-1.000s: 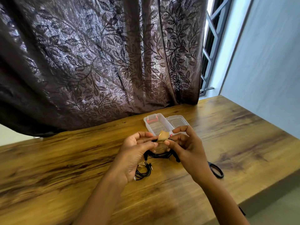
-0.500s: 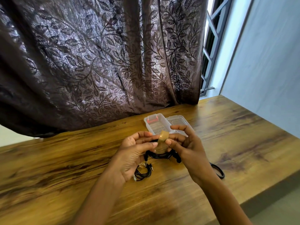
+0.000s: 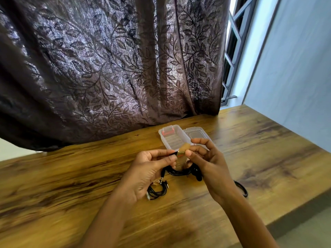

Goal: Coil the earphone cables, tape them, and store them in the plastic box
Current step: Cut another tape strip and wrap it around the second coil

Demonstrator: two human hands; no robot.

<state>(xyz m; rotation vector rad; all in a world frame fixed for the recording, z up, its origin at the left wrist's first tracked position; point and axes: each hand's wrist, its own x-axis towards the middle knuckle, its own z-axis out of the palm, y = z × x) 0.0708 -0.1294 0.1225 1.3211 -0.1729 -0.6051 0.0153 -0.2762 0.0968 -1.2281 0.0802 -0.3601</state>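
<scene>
Above the wooden table, my left hand pinches a coiled black earphone cable between thumb and fingers. My right hand pinches a brown strip of tape against the top of that coil. The coil hangs in a loop below both hands. Just behind my hands lies the clear plastic box, open, its lid flat to the right. A second coiled black cable lies on the table under my left wrist.
A black ring-shaped object, partly hidden by my right forearm, lies near the table's right front edge. A dark leaf-patterned curtain hangs behind the table. A wall and a window frame stand to the right.
My right hand's fingers have shifted slightly on the tape strip at the top of the coil. The box and the second cable have not moved.
</scene>
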